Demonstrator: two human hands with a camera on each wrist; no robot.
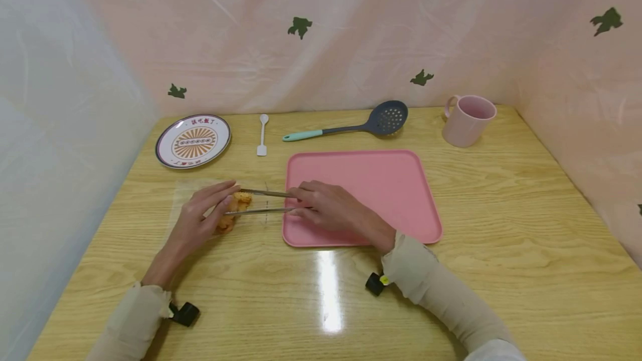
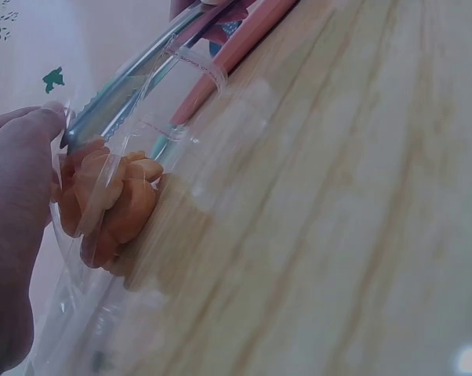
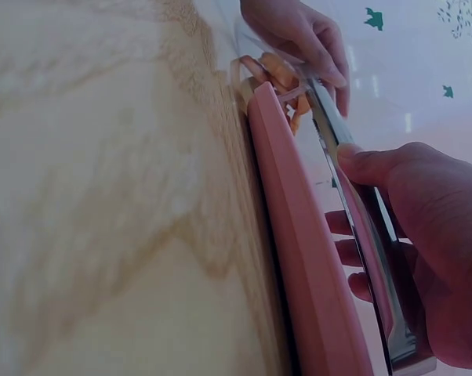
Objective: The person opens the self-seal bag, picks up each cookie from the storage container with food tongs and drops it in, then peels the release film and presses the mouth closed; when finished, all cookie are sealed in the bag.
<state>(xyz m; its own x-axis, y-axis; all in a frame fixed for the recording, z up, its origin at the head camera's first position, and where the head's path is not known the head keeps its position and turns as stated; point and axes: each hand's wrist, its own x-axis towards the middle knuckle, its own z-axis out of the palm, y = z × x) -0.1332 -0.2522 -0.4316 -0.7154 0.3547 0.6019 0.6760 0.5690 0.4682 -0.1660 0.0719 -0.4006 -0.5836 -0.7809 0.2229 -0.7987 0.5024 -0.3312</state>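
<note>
My right hand (image 1: 331,208) grips metal tongs (image 1: 261,211) over the left part of a pink tray (image 1: 371,183). The two arms of the tongs stand apart and reach left into a clear plastic bag (image 2: 154,117). Inside the bag lie orange-brown food pieces (image 2: 118,196), by the tips of the tongs. My left hand (image 1: 198,216) is at the bag, its thumb and fingers pinching the film beside the tong tips. In the right wrist view the right fingers (image 3: 357,254) wrap around the tongs, just above the tray's edge.
Along the back of the wooden table (image 1: 241,299) are a patterned plate (image 1: 193,142), a small white spoon (image 1: 262,137), a slotted skimmer (image 1: 388,118) with a mint handle, and a pink mug (image 1: 463,127). A pink cloth with green shapes hangs behind.
</note>
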